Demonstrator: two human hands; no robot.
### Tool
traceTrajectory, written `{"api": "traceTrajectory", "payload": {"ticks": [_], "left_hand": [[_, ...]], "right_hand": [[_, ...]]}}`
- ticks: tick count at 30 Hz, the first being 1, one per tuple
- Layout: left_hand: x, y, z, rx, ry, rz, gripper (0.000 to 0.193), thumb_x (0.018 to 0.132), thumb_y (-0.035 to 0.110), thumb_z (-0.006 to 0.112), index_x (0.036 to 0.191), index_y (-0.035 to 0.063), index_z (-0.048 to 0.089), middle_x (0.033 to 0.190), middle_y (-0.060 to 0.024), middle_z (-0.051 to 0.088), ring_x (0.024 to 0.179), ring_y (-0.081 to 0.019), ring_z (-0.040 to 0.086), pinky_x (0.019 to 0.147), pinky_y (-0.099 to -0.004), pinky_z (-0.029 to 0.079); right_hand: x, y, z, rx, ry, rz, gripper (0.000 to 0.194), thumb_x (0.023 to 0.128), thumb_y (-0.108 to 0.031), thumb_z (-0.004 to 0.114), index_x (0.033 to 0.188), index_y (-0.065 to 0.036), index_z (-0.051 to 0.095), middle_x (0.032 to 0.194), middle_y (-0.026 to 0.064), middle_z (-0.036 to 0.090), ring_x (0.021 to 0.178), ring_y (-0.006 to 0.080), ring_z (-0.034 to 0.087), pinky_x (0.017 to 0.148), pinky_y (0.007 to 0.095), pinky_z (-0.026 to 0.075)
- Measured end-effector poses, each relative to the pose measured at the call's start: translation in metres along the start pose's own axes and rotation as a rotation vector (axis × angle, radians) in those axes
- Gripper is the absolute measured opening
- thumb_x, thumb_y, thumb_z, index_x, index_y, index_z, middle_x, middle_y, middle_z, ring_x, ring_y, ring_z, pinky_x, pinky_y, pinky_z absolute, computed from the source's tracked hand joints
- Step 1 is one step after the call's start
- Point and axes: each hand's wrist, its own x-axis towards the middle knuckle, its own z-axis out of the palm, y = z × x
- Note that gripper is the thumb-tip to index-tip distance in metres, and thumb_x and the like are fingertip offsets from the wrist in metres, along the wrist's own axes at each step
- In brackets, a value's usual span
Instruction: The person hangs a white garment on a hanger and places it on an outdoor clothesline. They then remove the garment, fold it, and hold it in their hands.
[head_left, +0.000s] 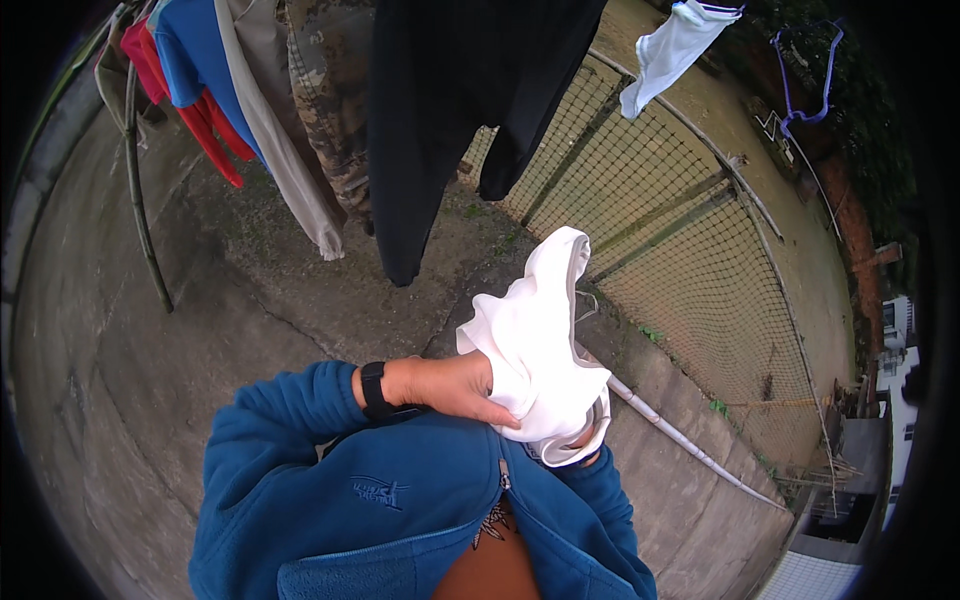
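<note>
A white garment is bunched in front of my chest, its upper end raised and its hem hanging in loose folds. My left hand, with a black band at the wrist, grips its near left side with the thumb on top. Only a strip of my right hand shows through an opening at the lower right of the garment. Cloth covers its fingers, so their grip cannot be made out. Past the garment, black trousers hang from above.
Camouflage trousers, a beige garment and a blue shirt hang at upper left, near a leaning pole. A mesh fence curves along the right. Beyond are a hanging white cloth and a purple hanger. A pole slants over concrete.
</note>
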Motion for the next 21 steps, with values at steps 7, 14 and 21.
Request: {"api": "traceTrajectory", "payload": {"ticks": [7,14,21], "left_hand": [[0.002,0.010,-0.007,0.324,-0.295,-0.439,0.047,0.086,0.032,0.073,0.113,-0.0054,0.065,0.097,-0.0142,0.069,0.096,-0.0189,0.065,0.087,-0.0297,0.050],[0.002,-0.007,0.010,0.013,-0.018,0.085,0.056,0.085,0.035,0.074,0.121,-0.0049,0.060,0.112,-0.0166,0.066,0.105,-0.0218,0.061,0.093,-0.0302,0.047],[-0.002,-0.010,0.001,0.388,-0.226,-0.312,0.045,0.088,0.037,0.069,0.099,-0.0060,0.069,0.087,-0.0169,0.070,0.081,-0.0227,0.066,0.075,-0.0316,0.051]], "right_hand": [[0.010,0.003,0.011,0.053,-0.031,0.006,0.046,0.082,-0.018,0.069,0.123,0.000,0.058,0.089,0.0113,0.065,0.080,0.0252,0.064,0.073,0.0349,0.051],[0.007,0.002,0.011,0.072,-0.044,0.025,0.047,0.082,-0.017,0.069,0.124,-0.001,0.057,0.092,0.0115,0.064,0.083,0.0253,0.063,0.075,0.0348,0.050],[0.007,0.003,0.015,0.093,-0.063,0.032,0.048,0.082,-0.017,0.069,0.126,-0.001,0.056,0.095,0.0117,0.063,0.086,0.0253,0.063,0.077,0.0347,0.050]]}}
